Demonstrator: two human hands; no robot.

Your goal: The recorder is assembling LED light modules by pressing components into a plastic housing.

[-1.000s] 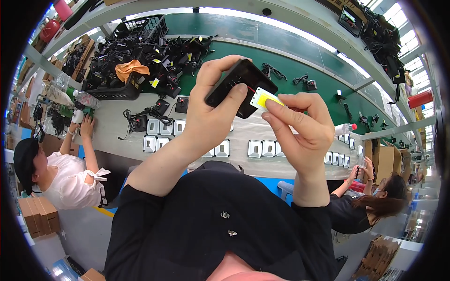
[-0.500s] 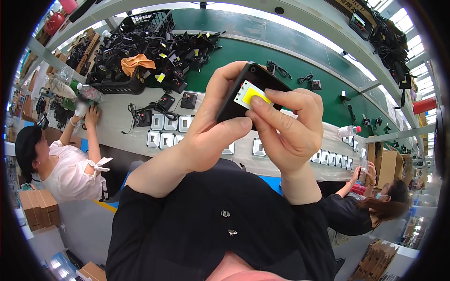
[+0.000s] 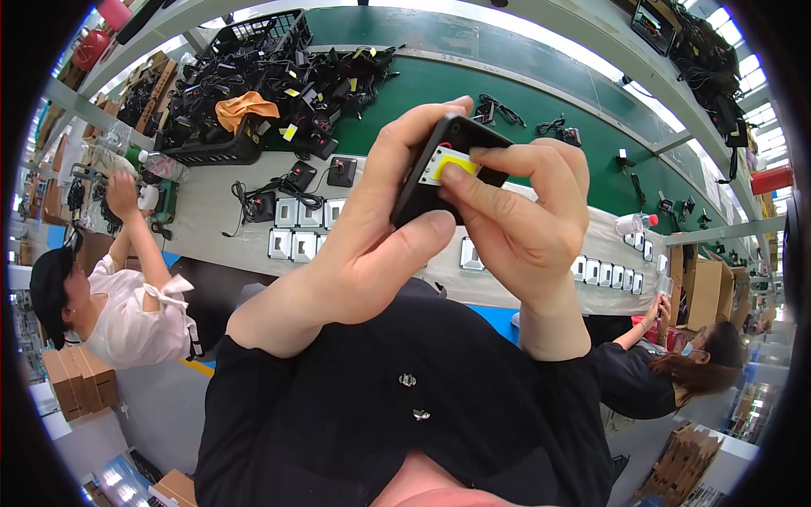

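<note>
My left hand (image 3: 367, 241) is wrapped round a black rectangular housing (image 3: 418, 201), holding it tilted above the table, its thumb along the near edge. Between the fingers of my right hand (image 3: 532, 224) is a small white LED board (image 3: 429, 172) with a yellow centre. My right thumb presses on the yellow patch. The board lies at an angle against the open side of the housing; a bit of red wire shows at its upper edge. Part of the board and the housing's far corner are hidden by my right fingers.
At the back left stands a black crate (image 3: 211, 152) heaped with black cabled parts, an orange cloth (image 3: 245, 110) on top. Silver square frames (image 3: 287, 211) line the table's near side. A bottle (image 3: 635, 223) lies at the right. One person works on either side.
My right fingers and the LED board have shifted slightly to the left within the housing. The person at the left has lifted a hand off the table toward the things there.
</note>
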